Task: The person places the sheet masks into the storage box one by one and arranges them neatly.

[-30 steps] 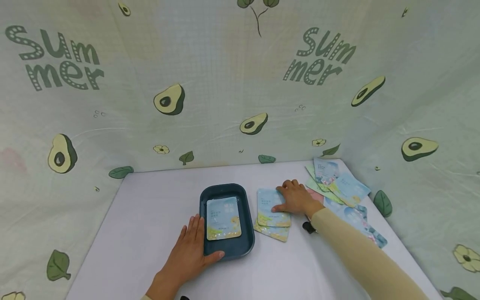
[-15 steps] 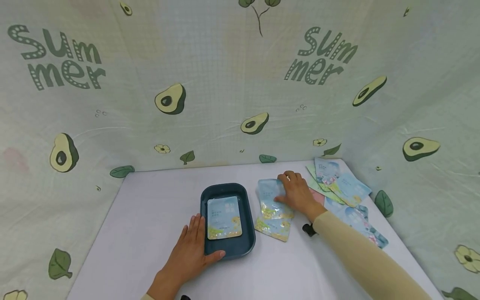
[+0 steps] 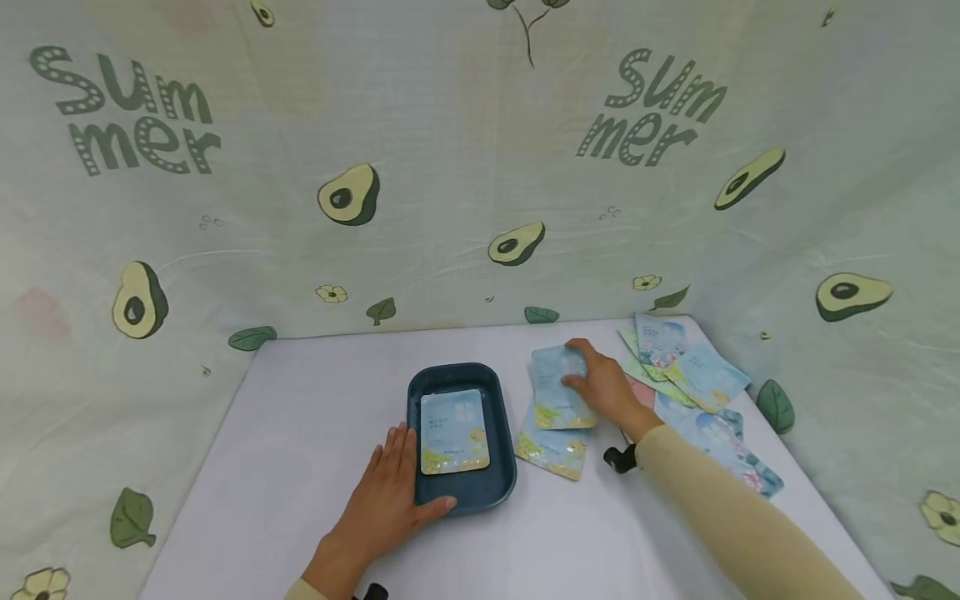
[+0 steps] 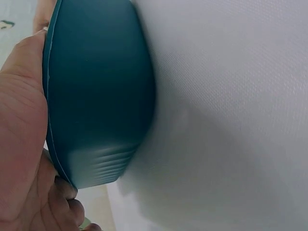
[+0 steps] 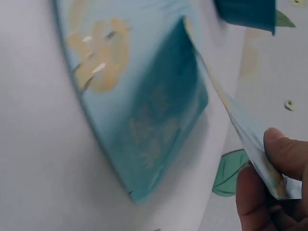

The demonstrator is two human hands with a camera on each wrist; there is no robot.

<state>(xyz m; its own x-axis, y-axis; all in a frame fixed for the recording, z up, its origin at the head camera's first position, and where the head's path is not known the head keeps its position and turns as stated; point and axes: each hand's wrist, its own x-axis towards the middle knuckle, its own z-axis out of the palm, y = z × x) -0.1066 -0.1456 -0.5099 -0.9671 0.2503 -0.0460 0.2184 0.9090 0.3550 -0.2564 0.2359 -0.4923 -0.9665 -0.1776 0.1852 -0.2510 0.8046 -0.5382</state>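
Beside the dark tray (image 3: 472, 493), the right hand (image 3: 613, 392) pinches the top blue packet (image 3: 555, 390) and has lifted it, so it's coming free of the lower packet (image 3: 553, 452). The left hand (image 3: 381, 492), fingers straight, touches the tray.

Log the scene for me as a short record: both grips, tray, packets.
Left grip: resting on left rim of dark blue tray
Right grip: pinching light-blue packet by its right side
Second packet: partly under the pinched one, on white table, right of tray
Tray packet: face up inside tray
Packet pile: far right, overlapping, count unclear
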